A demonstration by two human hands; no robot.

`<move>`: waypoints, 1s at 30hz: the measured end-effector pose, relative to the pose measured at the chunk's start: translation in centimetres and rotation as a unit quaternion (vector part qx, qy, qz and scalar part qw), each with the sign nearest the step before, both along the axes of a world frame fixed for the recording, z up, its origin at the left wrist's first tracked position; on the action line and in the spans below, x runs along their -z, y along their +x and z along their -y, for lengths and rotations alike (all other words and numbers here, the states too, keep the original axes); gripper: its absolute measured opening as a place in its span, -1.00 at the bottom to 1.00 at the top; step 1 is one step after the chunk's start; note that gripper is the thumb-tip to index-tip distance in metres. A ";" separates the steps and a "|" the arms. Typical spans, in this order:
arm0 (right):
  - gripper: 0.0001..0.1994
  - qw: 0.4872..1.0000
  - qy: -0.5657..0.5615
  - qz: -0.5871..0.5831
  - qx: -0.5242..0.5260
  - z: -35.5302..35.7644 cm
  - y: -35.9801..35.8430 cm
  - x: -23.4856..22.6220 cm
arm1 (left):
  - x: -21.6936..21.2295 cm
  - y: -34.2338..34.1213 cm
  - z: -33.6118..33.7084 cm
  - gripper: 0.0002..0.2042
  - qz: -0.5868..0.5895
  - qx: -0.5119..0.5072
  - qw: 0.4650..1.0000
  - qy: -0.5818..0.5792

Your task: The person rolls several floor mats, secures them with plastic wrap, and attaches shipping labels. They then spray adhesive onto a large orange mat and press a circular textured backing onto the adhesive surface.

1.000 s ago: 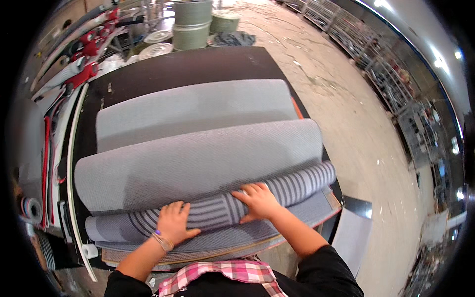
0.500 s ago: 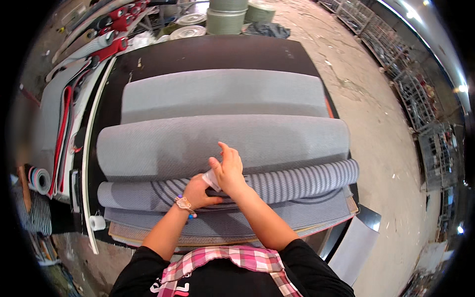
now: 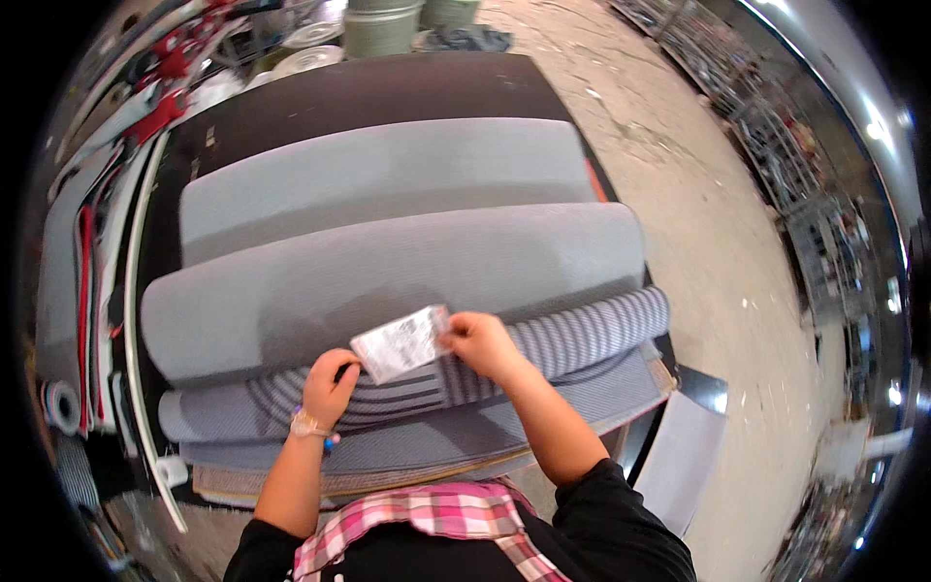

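Observation:
A white printed label (image 3: 401,344), which looks glossy at its edges, is stretched between my two hands above a rolled mat. My left hand (image 3: 331,386), with a beaded bracelet at the wrist, pinches its lower left corner. The right end is pinched by my right hand (image 3: 481,343). Beneath them lies the striped grey rolled mat (image 3: 592,328), on top of flat grey matting (image 3: 504,432). Just beyond it rests a thicker plain grey roll (image 3: 407,254), and farther back is another grey roll (image 3: 388,175).
The rolls lie on a black table (image 3: 359,87). A white tape roll (image 3: 172,471) sits by its left edge. More rolled material (image 3: 160,116) is stacked at far left. Green drums (image 3: 383,29) stand behind, and wire cages (image 3: 834,242) line the right.
The label has been opened out flat, face up, with my hands now apart at its two ends. Before, they were close together over a crumpled whitish piece. The view has shifted and tilted.

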State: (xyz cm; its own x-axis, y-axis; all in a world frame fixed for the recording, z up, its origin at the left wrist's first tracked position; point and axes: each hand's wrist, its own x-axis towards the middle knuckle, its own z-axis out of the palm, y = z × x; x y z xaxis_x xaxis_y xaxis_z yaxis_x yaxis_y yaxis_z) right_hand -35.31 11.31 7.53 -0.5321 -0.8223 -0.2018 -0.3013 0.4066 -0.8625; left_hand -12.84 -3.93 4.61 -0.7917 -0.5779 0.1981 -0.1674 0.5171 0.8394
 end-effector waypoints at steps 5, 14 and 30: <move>-0.78 0.964 0.104 -0.189 0.157 -12.6 -16.3 -1.0 | -2.6 -0.1 -4.9 -0.18 0.180 0.109 0.921 -0.329; -0.83 0.927 0.292 -0.024 0.236 -26.6 -29.1 2.3 | -1.2 1.5 -6.6 -0.04 0.181 0.092 0.895 -0.397; -0.25 0.799 -0.025 -0.562 -0.215 -6.2 1.6 1.6 | -2.9 -4.4 2.4 -0.19 0.318 0.270 0.901 -0.124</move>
